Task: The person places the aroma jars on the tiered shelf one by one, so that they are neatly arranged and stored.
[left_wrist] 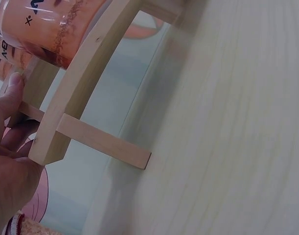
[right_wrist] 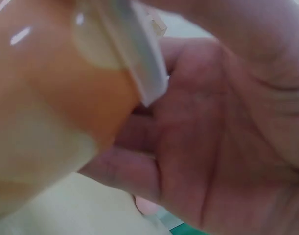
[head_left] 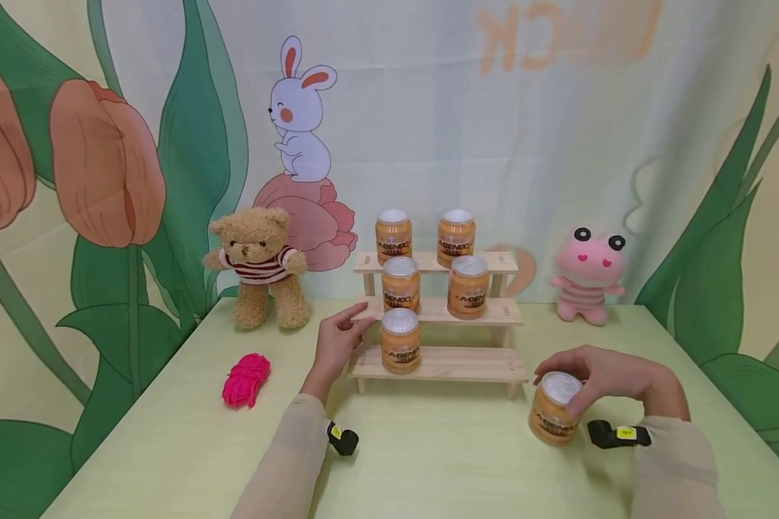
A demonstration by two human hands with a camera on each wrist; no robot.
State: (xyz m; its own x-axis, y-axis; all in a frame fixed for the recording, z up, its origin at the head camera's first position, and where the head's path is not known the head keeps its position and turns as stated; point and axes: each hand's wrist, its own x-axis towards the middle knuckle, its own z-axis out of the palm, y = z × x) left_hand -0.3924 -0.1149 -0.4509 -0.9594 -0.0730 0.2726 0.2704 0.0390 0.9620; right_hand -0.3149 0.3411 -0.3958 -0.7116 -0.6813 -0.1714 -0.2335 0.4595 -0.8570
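Note:
In my right hand (head_left: pixel 613 375) I grip an orange jar (head_left: pixel 552 422) by its silvery lid, thumb on one side and fingers on the other. It is low over the table, right of a three-tier wooden rack (head_left: pixel 467 366). From the right wrist this jar (right_wrist: pixel 46 98) looks blurred and close. My left hand (head_left: pixel 339 342) is at the rack's left end; from the left wrist, its fingers curl behind the end of a shelf board (left_wrist: pixel 85 83). Matching jars stand upright: two on top, two on the middle tier, one jar (head_left: pixel 400 346) at the bottom left.
A teddy bear (head_left: pixel 260 270) in a striped top stands at the back left, with a bundle of pink yarn (head_left: pixel 247 380) in front of it. A pink plush toy (head_left: pixel 589 277) sits at the back right. Behind the table (head_left: pixel 428 447) hangs a printed curtain (head_left: pixel 415 130).

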